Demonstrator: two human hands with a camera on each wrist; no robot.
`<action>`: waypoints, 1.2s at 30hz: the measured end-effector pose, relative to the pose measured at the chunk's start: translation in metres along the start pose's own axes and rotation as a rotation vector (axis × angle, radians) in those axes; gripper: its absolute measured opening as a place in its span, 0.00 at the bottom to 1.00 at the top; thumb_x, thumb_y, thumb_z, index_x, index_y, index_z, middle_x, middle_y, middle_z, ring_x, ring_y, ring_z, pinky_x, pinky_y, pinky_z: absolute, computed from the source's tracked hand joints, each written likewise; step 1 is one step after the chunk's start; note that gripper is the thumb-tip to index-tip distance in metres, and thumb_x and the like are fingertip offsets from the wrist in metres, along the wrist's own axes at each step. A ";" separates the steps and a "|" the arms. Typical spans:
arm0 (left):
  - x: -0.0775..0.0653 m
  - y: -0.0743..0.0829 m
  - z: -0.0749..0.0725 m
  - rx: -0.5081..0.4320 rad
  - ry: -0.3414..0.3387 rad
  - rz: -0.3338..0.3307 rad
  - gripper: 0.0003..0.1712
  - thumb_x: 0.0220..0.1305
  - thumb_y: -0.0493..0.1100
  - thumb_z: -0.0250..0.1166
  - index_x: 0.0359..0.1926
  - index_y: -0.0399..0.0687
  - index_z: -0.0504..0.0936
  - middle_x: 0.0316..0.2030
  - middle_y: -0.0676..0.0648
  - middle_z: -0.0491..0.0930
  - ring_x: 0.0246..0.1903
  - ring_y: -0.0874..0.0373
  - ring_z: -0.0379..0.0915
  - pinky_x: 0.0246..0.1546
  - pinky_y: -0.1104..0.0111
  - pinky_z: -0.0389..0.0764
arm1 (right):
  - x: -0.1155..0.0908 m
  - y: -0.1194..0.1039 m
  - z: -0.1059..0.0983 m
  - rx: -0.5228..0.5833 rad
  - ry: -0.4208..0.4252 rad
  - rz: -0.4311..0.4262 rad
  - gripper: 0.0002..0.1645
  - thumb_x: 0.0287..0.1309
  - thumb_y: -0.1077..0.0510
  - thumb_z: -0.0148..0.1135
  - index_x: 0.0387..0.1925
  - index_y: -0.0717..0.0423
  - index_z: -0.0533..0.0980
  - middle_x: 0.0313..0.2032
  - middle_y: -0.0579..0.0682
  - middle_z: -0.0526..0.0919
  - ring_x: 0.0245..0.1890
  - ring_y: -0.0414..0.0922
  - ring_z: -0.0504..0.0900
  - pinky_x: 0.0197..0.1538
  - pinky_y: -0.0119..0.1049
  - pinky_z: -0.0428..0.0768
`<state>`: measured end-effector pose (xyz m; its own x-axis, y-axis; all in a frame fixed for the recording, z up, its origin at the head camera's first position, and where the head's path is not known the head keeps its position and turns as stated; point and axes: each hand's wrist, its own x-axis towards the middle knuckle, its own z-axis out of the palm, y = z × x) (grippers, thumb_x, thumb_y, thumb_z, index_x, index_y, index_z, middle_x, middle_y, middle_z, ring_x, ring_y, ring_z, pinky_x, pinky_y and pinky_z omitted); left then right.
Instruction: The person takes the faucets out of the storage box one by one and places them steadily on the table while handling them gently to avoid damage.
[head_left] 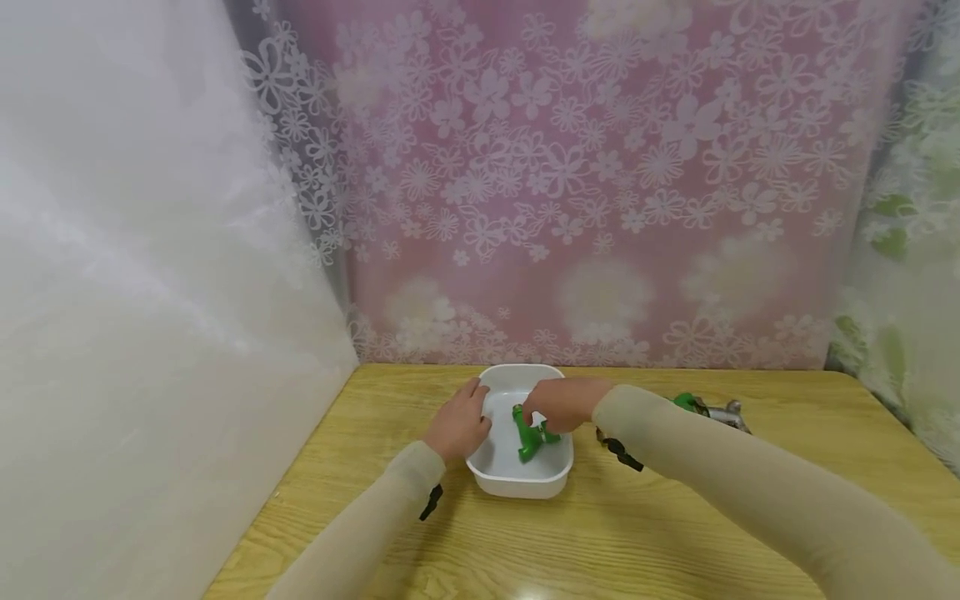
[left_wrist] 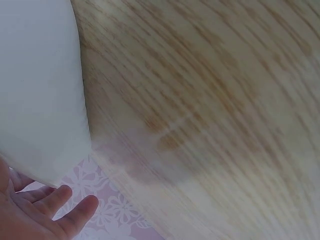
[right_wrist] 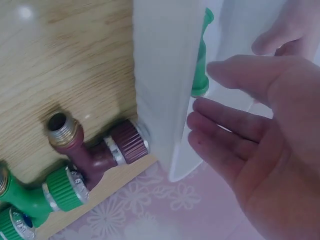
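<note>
A white plastic basin (head_left: 522, 489) stands on the wooden table. My left hand (head_left: 459, 423) rests on its left rim, its fingers loosely extended at the edge in the left wrist view. Inside lies a green plastic tap (head_left: 528, 442). My right hand (head_left: 564, 402) reaches over the right rim with its fingers right at this tap. In the right wrist view the thumb and fingers stand apart, and part of the green tap shows beyond the gap between them, partly hidden by the basin wall.
Right of the basin, a dark red tap (right_wrist: 95, 157) and a green tap (right_wrist: 50, 195) with threaded metal ends lie on the wooden table (head_left: 637, 533). My right forearm hides part of them in the head view. A flowered pink curtain (head_left: 585, 208) hangs behind the table.
</note>
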<state>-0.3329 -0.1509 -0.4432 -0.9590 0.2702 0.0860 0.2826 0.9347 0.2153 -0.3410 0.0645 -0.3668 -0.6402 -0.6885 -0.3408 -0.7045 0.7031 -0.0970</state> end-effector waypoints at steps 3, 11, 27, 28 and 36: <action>0.000 0.001 -0.001 0.002 0.008 0.011 0.32 0.74 0.47 0.55 0.74 0.42 0.64 0.77 0.40 0.55 0.74 0.46 0.58 0.71 0.52 0.67 | 0.003 -0.002 0.000 0.001 -0.033 0.021 0.14 0.60 0.66 0.66 0.43 0.46 0.85 0.42 0.40 0.85 0.40 0.38 0.80 0.46 0.35 0.82; 0.001 0.000 0.000 0.025 0.018 0.035 0.32 0.73 0.47 0.56 0.73 0.41 0.64 0.76 0.40 0.56 0.73 0.45 0.59 0.70 0.53 0.70 | 0.011 -0.006 0.003 -0.038 -0.083 0.083 0.13 0.59 0.66 0.65 0.38 0.42 0.85 0.37 0.36 0.82 0.37 0.37 0.76 0.47 0.36 0.80; 0.002 -0.003 0.003 0.036 0.026 0.045 0.31 0.74 0.46 0.54 0.73 0.41 0.64 0.76 0.40 0.56 0.73 0.46 0.59 0.69 0.53 0.71 | 0.028 -0.018 0.007 0.024 -0.116 0.012 0.23 0.56 0.62 0.71 0.52 0.39 0.83 0.51 0.40 0.84 0.42 0.35 0.77 0.54 0.38 0.82; 0.002 -0.003 0.003 0.036 0.028 0.046 0.31 0.74 0.46 0.54 0.73 0.41 0.64 0.76 0.40 0.57 0.73 0.46 0.59 0.69 0.53 0.71 | 0.028 -0.019 0.007 0.025 -0.113 0.009 0.24 0.56 0.62 0.72 0.53 0.38 0.83 0.51 0.40 0.84 0.42 0.35 0.78 0.55 0.38 0.82; 0.002 -0.005 0.004 0.028 0.037 0.050 0.31 0.74 0.46 0.55 0.73 0.41 0.65 0.76 0.40 0.57 0.73 0.46 0.60 0.69 0.53 0.71 | 0.033 -0.021 0.010 0.031 -0.073 0.015 0.23 0.56 0.53 0.75 0.54 0.41 0.82 0.50 0.38 0.84 0.44 0.35 0.78 0.58 0.40 0.81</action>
<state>-0.3366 -0.1539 -0.4485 -0.9419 0.3088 0.1323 0.3294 0.9263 0.1829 -0.3443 0.0284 -0.3855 -0.6259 -0.6639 -0.4093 -0.6843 0.7192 -0.1201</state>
